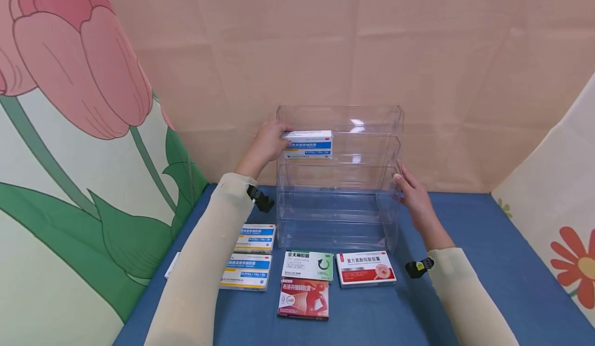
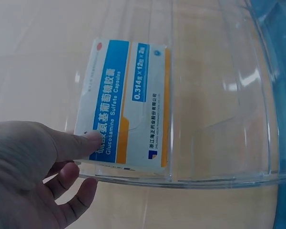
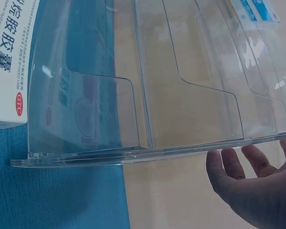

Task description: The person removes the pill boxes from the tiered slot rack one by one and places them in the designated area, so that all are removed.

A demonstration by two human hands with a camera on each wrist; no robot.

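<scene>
A clear plastic tiered rack (image 1: pixel 332 214) stands upright on the blue table. In its upper part, at the left, is a white, blue and yellow medicine box (image 1: pixel 309 145) labelled Glucosamine Sulfate Capsules. My left hand (image 1: pixel 269 144) holds this box by its left end, with the thumb across the printed front in the left wrist view (image 2: pixel 43 162); part of the grip behind the box is hidden. At the rack's right side, my right hand (image 1: pixel 415 196) holds the side panel's edge. Its fingers (image 3: pixel 231 163) curl along the outside of the panel.
Before the rack lie a green-and-white medicine box (image 1: pixel 307 266), a red box (image 1: pixel 303 298) and a red-and-white box (image 1: pixel 365 268). Two more glucosamine boxes (image 1: pixel 246 272) lie at the left, partly behind my left sleeve. A plain backdrop (image 1: pixel 325 51) hangs behind the rack.
</scene>
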